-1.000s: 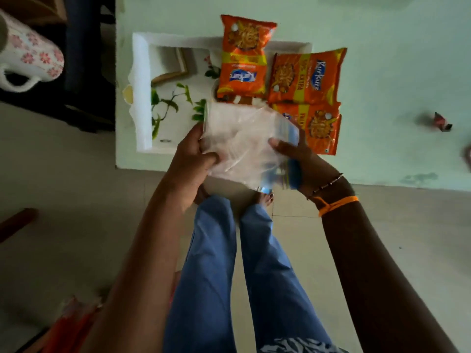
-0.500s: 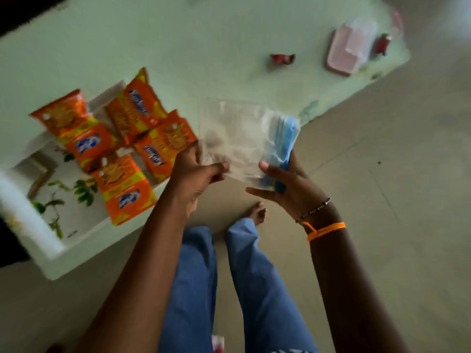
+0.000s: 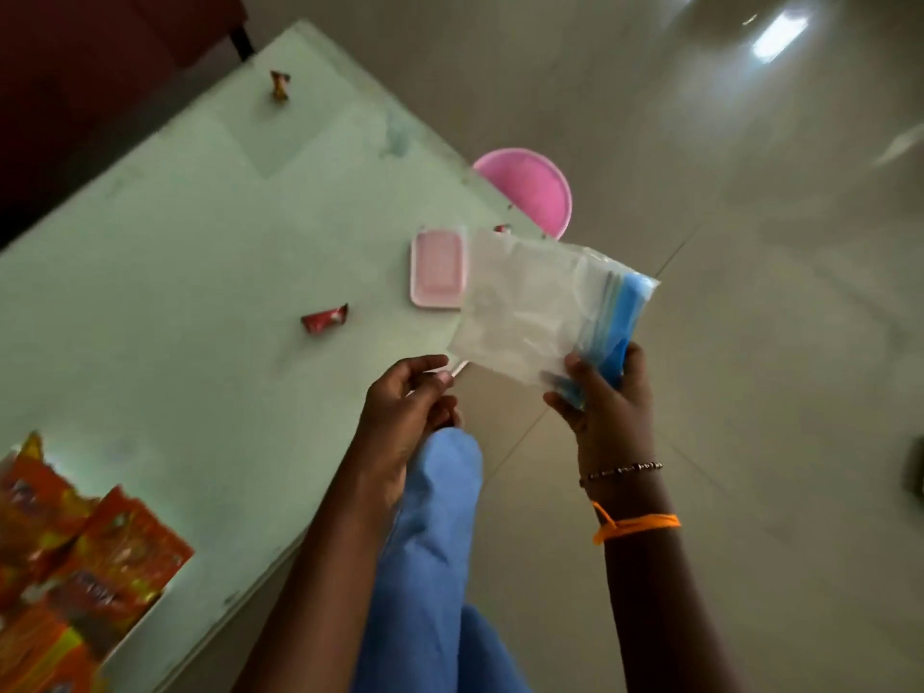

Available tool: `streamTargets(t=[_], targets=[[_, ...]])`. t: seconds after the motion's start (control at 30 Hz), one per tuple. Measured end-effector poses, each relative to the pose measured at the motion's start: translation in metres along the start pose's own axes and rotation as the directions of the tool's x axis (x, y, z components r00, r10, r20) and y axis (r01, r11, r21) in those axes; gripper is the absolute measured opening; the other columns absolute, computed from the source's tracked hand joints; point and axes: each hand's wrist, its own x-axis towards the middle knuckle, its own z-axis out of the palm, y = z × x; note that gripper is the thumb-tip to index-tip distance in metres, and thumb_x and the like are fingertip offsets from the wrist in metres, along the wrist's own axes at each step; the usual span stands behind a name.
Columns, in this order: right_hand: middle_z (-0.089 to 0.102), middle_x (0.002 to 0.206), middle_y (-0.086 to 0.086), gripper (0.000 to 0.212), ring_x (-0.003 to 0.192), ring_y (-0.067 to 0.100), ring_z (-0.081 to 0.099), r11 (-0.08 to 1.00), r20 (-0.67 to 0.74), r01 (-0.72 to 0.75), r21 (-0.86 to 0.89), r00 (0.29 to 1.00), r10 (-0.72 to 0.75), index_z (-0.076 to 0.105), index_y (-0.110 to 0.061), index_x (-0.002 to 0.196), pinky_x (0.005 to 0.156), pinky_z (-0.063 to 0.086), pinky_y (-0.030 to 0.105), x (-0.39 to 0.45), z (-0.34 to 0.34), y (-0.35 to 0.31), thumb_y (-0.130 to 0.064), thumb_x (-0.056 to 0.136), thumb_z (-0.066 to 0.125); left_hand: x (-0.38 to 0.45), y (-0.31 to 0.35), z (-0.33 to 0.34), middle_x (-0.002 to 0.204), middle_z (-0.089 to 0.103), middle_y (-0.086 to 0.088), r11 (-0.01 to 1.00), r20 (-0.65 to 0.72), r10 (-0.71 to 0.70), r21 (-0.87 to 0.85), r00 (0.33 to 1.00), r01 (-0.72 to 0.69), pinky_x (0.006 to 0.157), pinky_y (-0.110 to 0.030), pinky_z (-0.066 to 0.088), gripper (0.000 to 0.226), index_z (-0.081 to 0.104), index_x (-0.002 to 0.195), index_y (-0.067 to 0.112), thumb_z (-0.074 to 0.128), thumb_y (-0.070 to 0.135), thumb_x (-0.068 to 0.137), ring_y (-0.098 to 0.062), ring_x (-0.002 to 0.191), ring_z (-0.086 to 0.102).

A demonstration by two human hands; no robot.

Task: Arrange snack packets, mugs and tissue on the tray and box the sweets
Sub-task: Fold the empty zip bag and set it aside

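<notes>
My right hand (image 3: pixel 602 392) grips a clear tissue packet (image 3: pixel 530 312) with white tissues and a blue end, holding it up over the table's near corner. My left hand (image 3: pixel 405 407) pinches a thin white strip at the packet's lower left corner. Orange snack packets (image 3: pixel 95 562) lie at the lower left, on a white tray whose wall (image 3: pixel 145 617) just shows. A small pink box (image 3: pixel 436 270) sits on the pale green table (image 3: pixel 200 252), partly behind the tissue packet. A red wrapped sweet (image 3: pixel 325 318) lies left of the box, and another sweet (image 3: pixel 279 85) lies far back.
A round pink plastic thing (image 3: pixel 532 192) stands on the floor just past the table's far edge. Dark red furniture (image 3: pixel 100 52) fills the upper left. My legs in blue trousers (image 3: pixel 430 542) are below the hands, over a glossy tiled floor (image 3: pixel 750 242).
The view has swung right, so the tray and snack packets slid to the lower left. My left hand moved from the packet's face to its lower corner. The right hand keeps its hold.
</notes>
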Motion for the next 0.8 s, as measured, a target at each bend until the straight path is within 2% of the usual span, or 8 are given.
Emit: streamTargets(t=[0.13,0.33,0.4,0.47,0.57,0.63,0.73,0.8], targets=[[0.047,0.114,0.013,0.036,0.091,0.028,0.057,0.998,-0.103,0.056,-0.021,0.993,-0.058,0.039,-0.012,0.121,0.052,0.056,0.019,0.067,-0.001,-0.038,0.0,0.089,0.051,0.048,0.037,0.05,0.083,0.061,-0.003,0.999,-0.024,0.008,0.054,1.0,-0.007,0.066,-0.022,0.048,0.018,0.062,0.098,0.015,0.05,0.004,0.091,-0.015,0.072,0.058],[0.043,0.114,0.01,0.036,0.088,0.025,0.055,0.994,-0.119,0.057,-0.093,0.991,-0.068,0.031,-0.018,0.114,0.054,0.057,0.022,0.188,0.015,-0.072,0.003,0.09,0.046,0.132,0.083,0.11,0.08,0.06,0.001,0.993,-0.015,0.057,0.103,0.998,-0.055,0.063,-0.016,0.049,0.026,0.059,0.088,0.02,0.044,-0.001,0.091,-0.012,0.069,0.056],[0.043,0.114,0.01,0.037,0.087,0.023,0.056,0.983,-0.11,0.042,-0.181,0.992,-0.063,0.029,-0.019,0.113,0.052,0.057,0.021,0.233,0.023,-0.075,0.003,0.089,0.046,0.159,0.095,0.123,0.081,0.059,-0.001,0.99,-0.023,0.07,0.122,0.997,-0.066,0.059,-0.013,0.049,0.025,0.059,0.092,0.017,0.044,-0.002,0.091,-0.011,0.07,0.056],[0.044,0.114,0.01,0.043,0.086,0.023,0.057,0.947,-0.081,0.032,-0.32,0.995,-0.061,0.029,-0.014,0.12,0.055,0.058,0.027,0.28,0.033,-0.07,0.003,0.086,0.048,0.188,0.103,0.134,0.082,0.06,0.0,0.987,-0.05,0.076,0.142,0.996,-0.068,0.064,-0.018,0.05,0.025,0.06,0.098,0.016,0.043,-0.002,0.091,-0.011,0.071,0.057],[0.047,0.12,0.022,0.053,0.104,0.036,0.055,0.792,-0.017,0.1,-0.602,0.99,-0.137,0.03,-0.003,0.126,0.083,0.053,0.047,0.335,0.055,-0.047,0.004,0.079,0.054,0.227,0.108,0.143,0.082,0.062,0.001,0.99,-0.113,0.069,0.132,0.991,-0.054,0.069,-0.021,0.05,0.023,0.061,0.092,0.019,0.046,0.001,0.091,-0.012,0.072,0.059],[0.043,0.125,0.027,0.059,0.114,0.036,0.049,0.685,0.074,0.166,-0.709,0.984,-0.162,0.033,0.002,0.127,0.098,0.04,0.036,0.365,0.072,-0.025,0.003,0.075,0.061,0.254,0.107,0.144,0.082,0.063,0.001,0.993,-0.161,0.08,0.1,0.984,-0.064,0.069,-0.02,0.052,0.024,0.061,0.09,0.021,0.047,0.002,0.09,-0.011,0.073,0.059],[0.036,0.138,0.02,0.065,0.123,0.03,0.044,0.509,0.267,0.188,-0.84,0.96,0.087,0.037,-0.002,0.132,0.104,0.031,0.028,0.399,0.086,0.002,-0.004,0.075,0.068,0.282,0.099,0.149,0.08,0.063,-0.001,0.995,-0.246,0.09,0.057,0.965,-0.079,0.065,-0.015,0.052,0.023,0.063,0.093,0.016,0.048,0.0,0.089,-0.009,0.072,0.059],[0.041,0.138,0.019,0.052,0.125,0.029,0.046,0.435,0.305,0.189,-0.881,0.928,0.214,0.047,-0.003,0.128,0.101,0.028,0.022,0.414,0.093,0.008,-0.006,0.079,0.064,0.294,0.096,0.152,0.079,0.062,-0.002,0.994,-0.324,0.104,0.013,0.94,-0.106,0.06,-0.011,0.051,0.023,0.063,0.094,0.013,0.047,-0.003,0.088,-0.007,0.067,0.059]])
